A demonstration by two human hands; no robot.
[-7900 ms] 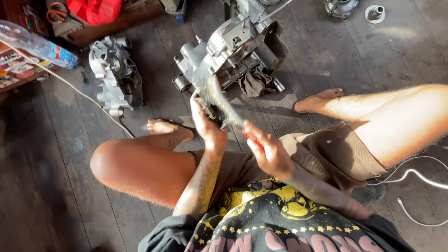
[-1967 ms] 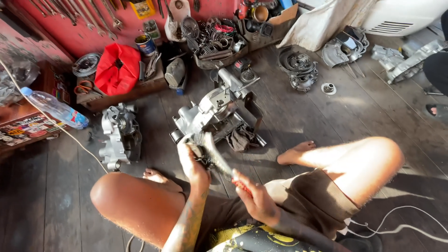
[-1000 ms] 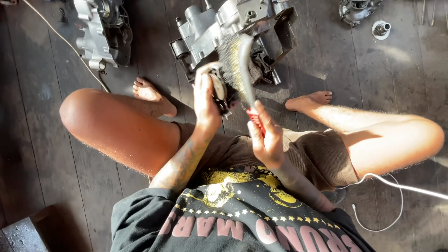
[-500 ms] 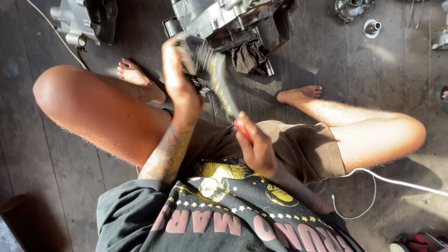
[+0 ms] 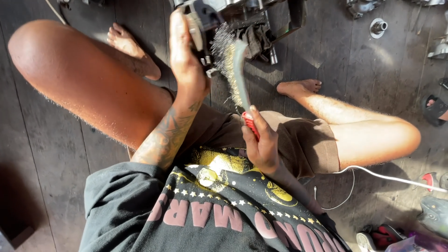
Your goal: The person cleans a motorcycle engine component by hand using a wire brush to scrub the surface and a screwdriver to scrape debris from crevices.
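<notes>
A person sat on a dark plank floor (image 5: 56, 154), seen from above, wearing a dark printed T-shirt (image 5: 196, 210) at the bottom of the frame and brown shorts (image 5: 303, 140) just above it. Near the centre, the right hand (image 5: 262, 144) was clamped around the red handle of a wire brush (image 5: 235, 70), thumb laid along the grip. The brush rose from that hand toward the top of the frame, its metal bristles facing left and catching the sunlight. Left of the brush, the tattooed left forearm reached upward, and the left hand (image 5: 186, 56) was closed around the near edge of a grey metal engine casing (image 5: 233, 11) at top centre; its fingers were curled behind the part, mostly hidden. The bristle tip sat just beside the casing, and whether it touched could not be told. A dark rag (image 5: 254, 39) hung under the casing, beside the brush. One bent bare knee filled the upper left, its foot beside the left hand; the other leg stretched to the right, its foot near the casing. At lower right a white cable (image 5: 387, 177) trailed across the floor. At upper right lay a small round metal part (image 5: 379, 26)
</notes>
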